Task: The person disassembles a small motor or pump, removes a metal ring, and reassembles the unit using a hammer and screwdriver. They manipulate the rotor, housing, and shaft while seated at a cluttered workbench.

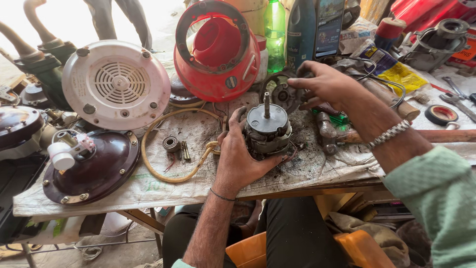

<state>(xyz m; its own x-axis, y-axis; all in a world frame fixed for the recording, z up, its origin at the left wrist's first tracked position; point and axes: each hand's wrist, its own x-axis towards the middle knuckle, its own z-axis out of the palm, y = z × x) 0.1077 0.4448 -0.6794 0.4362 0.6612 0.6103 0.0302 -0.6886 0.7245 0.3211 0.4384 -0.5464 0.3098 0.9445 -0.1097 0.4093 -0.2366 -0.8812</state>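
A small grey electric motor with an upright shaft stands on the cloth-covered workbench. My left hand wraps around its left side and grips it. My right hand hovers just behind and to the right of the motor, fingers curled over a dark round motor end cover; whether it grips that cover I cannot tell. A metal bracelet sits on my right wrist.
A red fan housing and a white vented cover stand at the back. A maroon dome cover lies left. A bearing, a yellow cable loop, a hammer, tape roll and bottles lie around.
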